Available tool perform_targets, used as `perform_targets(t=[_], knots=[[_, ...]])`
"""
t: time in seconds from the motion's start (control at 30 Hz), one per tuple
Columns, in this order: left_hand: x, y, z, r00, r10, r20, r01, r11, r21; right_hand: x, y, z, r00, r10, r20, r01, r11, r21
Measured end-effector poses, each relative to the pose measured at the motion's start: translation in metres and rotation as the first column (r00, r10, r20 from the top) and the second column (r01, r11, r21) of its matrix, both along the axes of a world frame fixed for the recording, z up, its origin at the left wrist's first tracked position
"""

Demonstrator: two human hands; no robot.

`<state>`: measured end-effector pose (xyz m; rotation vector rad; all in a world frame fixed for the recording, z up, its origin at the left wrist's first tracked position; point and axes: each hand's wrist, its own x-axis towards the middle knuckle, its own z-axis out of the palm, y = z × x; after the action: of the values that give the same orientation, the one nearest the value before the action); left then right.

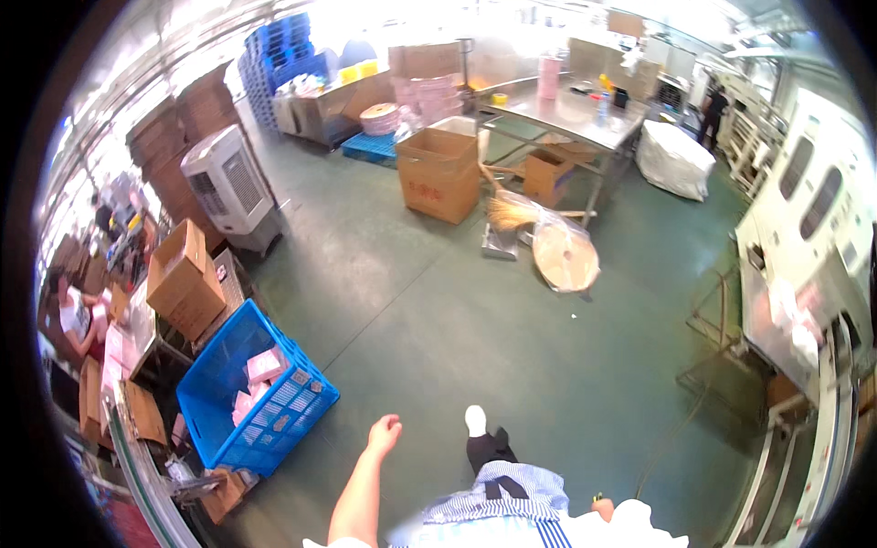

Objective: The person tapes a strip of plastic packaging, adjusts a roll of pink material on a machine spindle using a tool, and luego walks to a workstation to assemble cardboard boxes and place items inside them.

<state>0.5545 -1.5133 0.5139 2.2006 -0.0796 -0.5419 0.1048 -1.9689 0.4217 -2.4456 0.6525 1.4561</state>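
My left hand (385, 434) hangs at the end of my stretched forearm above the green floor, its fingers loosely curled with nothing seen in them. Closest to it is a blue plastic crate (306, 402) on the left, with several pink packages (265, 365) inside. At the lower edge, beside my striped apron (525, 484), only part of my right hand (602, 508) shows. Its fingers look closed, with a small yellowish bit at them that is too small to name. One white shoe (475, 420) is forward on the floor.
Left: an open carton (187, 283), a white air cooler (228, 178) and a seated person. Ahead: a large carton (438, 178), a broom (512, 212), a bagged round roll (565, 256) and a metal table (585, 117). Right: a white machine (804, 183) and a thin stand (717, 329).
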Motion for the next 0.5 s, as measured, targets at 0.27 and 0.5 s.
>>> perform_targets(t=[0.27,0.5], knots=[[0.097,-0.027,-0.023,0.913,-0.012,-0.407,0.138,0.949,0.283,0.412,-0.050,-0.026,0.573,-0.778,0.259,0.712,0.629,0.313],[0.103,0.096,-0.126,0.866,0.141,-0.479,0.145,0.847,0.511,0.884,-0.010,0.023,0.557,-0.298,0.775,0.023,0.938,0.345]])
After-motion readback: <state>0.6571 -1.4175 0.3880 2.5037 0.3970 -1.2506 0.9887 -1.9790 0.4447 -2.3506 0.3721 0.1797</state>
